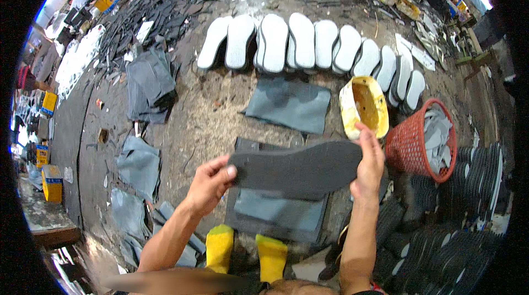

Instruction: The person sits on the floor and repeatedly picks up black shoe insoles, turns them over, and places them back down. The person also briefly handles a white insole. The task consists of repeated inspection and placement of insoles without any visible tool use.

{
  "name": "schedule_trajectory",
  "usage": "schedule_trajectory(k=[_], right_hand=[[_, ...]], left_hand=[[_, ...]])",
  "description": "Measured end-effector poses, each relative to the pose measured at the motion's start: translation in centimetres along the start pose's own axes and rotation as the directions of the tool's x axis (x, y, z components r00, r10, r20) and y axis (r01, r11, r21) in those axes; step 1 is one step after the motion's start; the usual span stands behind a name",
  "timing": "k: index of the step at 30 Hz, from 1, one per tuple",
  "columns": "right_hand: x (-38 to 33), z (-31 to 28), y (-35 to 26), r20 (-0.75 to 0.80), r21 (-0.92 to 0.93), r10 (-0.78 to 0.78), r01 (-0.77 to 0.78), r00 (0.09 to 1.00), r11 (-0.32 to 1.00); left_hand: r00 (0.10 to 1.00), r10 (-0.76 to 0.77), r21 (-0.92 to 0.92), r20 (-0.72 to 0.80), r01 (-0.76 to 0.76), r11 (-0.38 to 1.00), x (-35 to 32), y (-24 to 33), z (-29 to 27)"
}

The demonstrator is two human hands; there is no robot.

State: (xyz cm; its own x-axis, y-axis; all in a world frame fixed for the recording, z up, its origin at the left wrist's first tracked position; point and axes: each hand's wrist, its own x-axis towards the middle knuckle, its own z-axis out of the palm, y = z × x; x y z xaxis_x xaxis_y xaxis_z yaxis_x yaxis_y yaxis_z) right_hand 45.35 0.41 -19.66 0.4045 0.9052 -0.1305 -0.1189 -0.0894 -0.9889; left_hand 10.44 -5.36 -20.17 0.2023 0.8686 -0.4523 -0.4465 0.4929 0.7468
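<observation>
One black sole [297,167] partly hides sheet [278,208]; basket [406,145], tub [350,114] nearby.

The floor [201,110] supports a row of white-faced soles [274,41], grey sheets [289,106], a yellow container [347,112] and a red basket [406,147]. Dark scraps [168,17] lie at the upper left; their outlines are too blurred to confirm.

Slants the left forearm [172,234] inward, pinching with the left hand [210,183], thumb uppermost; holds the right forearm [359,240] nearly upright, gripping with the right hand [372,165], palm turned inward, fingers pointing forward.
</observation>
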Motion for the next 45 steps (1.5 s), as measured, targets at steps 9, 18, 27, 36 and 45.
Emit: schedule_trajectory(k=[9,18,27,36,45], right_hand=[[-9.8,5.0,-4.2,0.813,0.438,0.151,-0.762,0.562,0.478],[-10.9,-4.3,-1.6,-0.027,0.026,0.011,-0.011,1.0,1.0],[-12.8,-10.8,-3.2,-0.522,-0.052,-0.214,0.219,0.826,0.974],[-13.8,-10.6,-1.1,-0.471,0.015,-0.127,0.152,0.873,0.988],[-14.4,-8.1,5.5,-0.149,0.116,0.159,-0.142,0.976,0.983]], left_hand=[[0.785,0.044,-0.436,0.618,0.295,0.85,-1.9,-3.0,0.7],[0.973,0.226,0.274,0.049,-0.231,0.933,-1.0,-8.6,-0.6],[0.623,-0.156,0.622,0.766,-0.78,-0.061,1.6,-14.5,-3.2],[0.719,0.022,0.719,0.695,-0.694,-0.014,-0.9,-15.6,-3.1],[0.969,0.187,0.23,-0.161,-0.147,0.962,-2.6,-13.8,-2.6]])
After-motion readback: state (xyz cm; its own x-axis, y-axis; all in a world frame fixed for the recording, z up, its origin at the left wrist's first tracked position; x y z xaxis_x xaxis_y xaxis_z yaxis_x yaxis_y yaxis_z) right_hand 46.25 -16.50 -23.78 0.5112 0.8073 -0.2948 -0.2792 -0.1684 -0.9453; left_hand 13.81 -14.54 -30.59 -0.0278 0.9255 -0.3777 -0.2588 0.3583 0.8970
